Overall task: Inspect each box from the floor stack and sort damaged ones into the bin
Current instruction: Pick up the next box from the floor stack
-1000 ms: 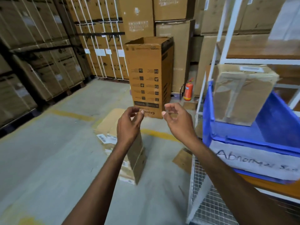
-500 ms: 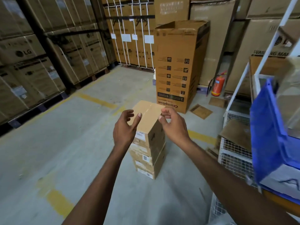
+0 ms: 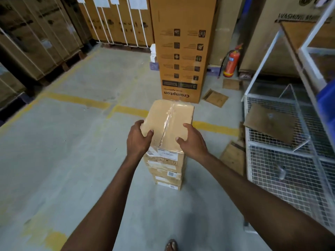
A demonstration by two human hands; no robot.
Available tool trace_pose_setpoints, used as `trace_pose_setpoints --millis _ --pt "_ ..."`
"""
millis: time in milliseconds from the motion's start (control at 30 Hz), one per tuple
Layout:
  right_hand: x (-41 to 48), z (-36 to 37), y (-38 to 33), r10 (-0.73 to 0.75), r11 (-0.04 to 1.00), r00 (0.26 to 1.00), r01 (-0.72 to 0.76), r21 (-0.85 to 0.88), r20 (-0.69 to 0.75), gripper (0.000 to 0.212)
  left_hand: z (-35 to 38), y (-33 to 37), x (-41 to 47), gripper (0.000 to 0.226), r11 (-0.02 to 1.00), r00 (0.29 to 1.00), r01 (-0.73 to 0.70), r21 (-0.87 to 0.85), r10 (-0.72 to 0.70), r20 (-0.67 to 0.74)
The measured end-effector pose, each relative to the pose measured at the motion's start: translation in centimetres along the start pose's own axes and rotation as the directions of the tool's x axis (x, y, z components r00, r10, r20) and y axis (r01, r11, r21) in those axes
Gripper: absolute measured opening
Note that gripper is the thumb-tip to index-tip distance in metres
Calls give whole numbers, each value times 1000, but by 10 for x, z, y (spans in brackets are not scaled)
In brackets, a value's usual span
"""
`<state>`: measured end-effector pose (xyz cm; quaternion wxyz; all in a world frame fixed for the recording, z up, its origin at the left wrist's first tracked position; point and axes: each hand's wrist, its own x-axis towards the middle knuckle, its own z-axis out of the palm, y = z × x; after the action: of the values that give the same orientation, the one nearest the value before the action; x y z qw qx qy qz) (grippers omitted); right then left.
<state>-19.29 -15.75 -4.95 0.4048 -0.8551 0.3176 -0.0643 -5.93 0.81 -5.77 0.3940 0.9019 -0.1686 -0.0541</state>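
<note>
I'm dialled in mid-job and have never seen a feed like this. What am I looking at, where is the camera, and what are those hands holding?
There is no machine here. These are a person's two bare arms, filmed by one wide-angle camera worn on the head and looking forward and down. The left hand and right hand grip the sides of the top box, which is sealed with clear tape. It tops a stack of similar boxes on the concrete floor. Behind stands a tall Crompton carton, with a red fire extinguisher to its right. A wire cage and a blue bin are at the right edge.
</note>
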Motion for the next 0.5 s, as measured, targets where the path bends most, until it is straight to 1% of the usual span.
trace_pose_setpoints --millis 167,233,300,400,500 --pt "42 30 21 118 989 993 -118 -90 1 76 31 -28 50 72 997 990 44 60 -52 131" --pt "57 38 27 168 980 986 -166 -111 8 81 44 -39 67 71 994 982 53 97 -70 174" --pt "71 44 32 205 972 979 -201 -118 21 87 56 -48 81 67 991 977 53 126 -78 199" --pt "87 54 40 239 967 970 -234 -104 37 96 67 -54 91 69 987 970 81 141 -111 219" --pt "94 62 44 265 962 961 -258 -86 82 101 74 -56 94 82 984 963 130 118 -154 219"
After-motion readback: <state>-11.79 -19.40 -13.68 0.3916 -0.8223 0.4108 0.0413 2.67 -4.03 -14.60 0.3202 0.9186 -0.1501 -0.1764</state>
